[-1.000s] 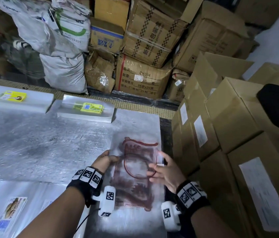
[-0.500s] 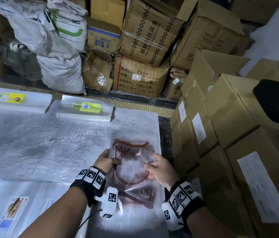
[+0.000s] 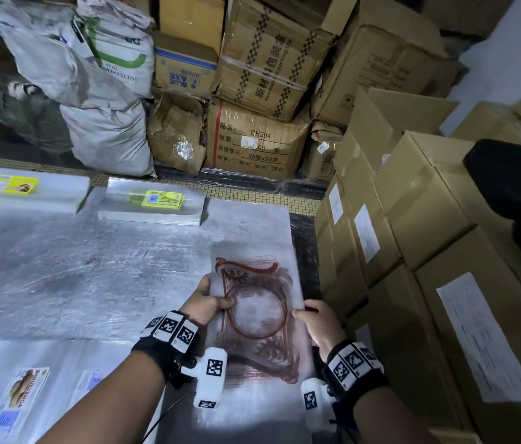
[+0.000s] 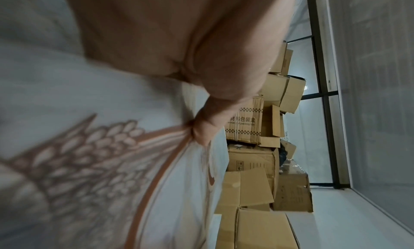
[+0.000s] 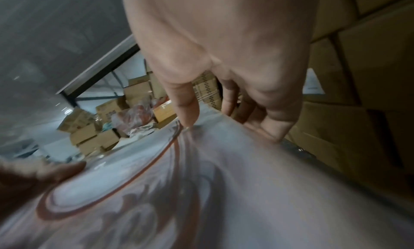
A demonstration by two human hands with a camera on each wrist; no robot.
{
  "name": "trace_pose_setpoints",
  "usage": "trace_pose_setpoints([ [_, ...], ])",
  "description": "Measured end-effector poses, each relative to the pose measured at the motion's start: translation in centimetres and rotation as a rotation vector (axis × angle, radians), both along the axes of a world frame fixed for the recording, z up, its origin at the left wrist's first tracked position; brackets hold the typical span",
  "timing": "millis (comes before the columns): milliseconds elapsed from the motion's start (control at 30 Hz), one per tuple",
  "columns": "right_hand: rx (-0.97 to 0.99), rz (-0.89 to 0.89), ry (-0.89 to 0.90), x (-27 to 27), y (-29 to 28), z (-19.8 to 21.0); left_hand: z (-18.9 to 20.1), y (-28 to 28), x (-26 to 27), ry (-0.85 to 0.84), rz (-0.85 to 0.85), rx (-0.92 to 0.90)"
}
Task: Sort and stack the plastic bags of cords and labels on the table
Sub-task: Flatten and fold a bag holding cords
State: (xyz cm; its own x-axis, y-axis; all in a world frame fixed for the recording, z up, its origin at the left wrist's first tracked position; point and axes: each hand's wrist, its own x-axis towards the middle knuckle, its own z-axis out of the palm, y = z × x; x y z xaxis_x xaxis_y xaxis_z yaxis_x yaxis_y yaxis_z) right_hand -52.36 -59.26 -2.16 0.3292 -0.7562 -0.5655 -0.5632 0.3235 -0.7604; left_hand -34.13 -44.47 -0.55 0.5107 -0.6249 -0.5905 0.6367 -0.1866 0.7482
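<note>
The table (image 3: 60, 267), covered with a grey shiny sheet, filled most of the head view, with brown cartons (image 3: 429, 193) piled along its right side and more boxes and white sacks (image 3: 102, 100) behind it. On the far part of the table lay two flat stacks of clear bags, one at the left (image 3: 25, 195) and one nearer the middle (image 3: 152, 203), each with a yellow label on top, and another pile of labelled bags (image 3: 15, 398) lay at the near left. The printed plastic bag (image 3: 257, 315), clear with a reddish-brown design, was at the right edge of the table, close to the person, and its long axis ran away from the body, toward the far stacks. The left hand (image 3: 204, 302) held its left edge, the thumb pressing on top and the fingers curled under the plastic; in the left wrist view the film was wrinkled under the thumb. The right hand (image 3: 320, 322) held the right edge in a similar pinch, with fingertips on the film. Both hands were equally near, one on each long side, so I judge that the bag was ready to be carried forward and to the left, toward a stack. Whether the bag rested fully on the table I could not tell.
</note>
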Motion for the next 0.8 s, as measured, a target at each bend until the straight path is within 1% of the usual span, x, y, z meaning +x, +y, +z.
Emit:
trace_pose_setpoints([
  [100, 0.056, 0.005, -0.042, -0.2, -0.5, 0.1, -0.3, -0.4, -0.8, -0.018, 0.027, 0.017],
  [233, 0.041, 0.033, -0.020, -0.3, -0.3, 0.0, 0.1, -0.5, -1.6, -0.026, 0.049, 0.049],
  [367, 0.096, -0.001, -0.076, -0.5, -0.5, -0.3, 0.3, -0.2, -1.5, 0.050, 0.039, 0.017],
  [467, 0.104, 0.014, -0.081, -0.8, -0.7, 0.2, 0.7, 0.4, -1.2, 0.134, -0.022, -0.071],
  [600, 0.191, 0.032, -0.157, -0.8, -0.8, 1.7, 1.2, 0.6, -0.8, 0.174, -0.041, -0.142],
  [667, 0.248, 0.038, -0.180, -0.9, -0.9, 2.0, 1.2, 0.9, -0.7, 0.177, -0.027, -0.142],
  [733, 0.291, 0.036, -0.249, -0.9, -0.9, 2.1, 0.8, 1.2, -0.5, 0.183, -0.045, -0.127],
  [800, 0.285, 0.041, -0.284, -0.7, -0.8, 1.9, 0.4, 1.6, -0.3, 0.156, -0.050, -0.083],
])
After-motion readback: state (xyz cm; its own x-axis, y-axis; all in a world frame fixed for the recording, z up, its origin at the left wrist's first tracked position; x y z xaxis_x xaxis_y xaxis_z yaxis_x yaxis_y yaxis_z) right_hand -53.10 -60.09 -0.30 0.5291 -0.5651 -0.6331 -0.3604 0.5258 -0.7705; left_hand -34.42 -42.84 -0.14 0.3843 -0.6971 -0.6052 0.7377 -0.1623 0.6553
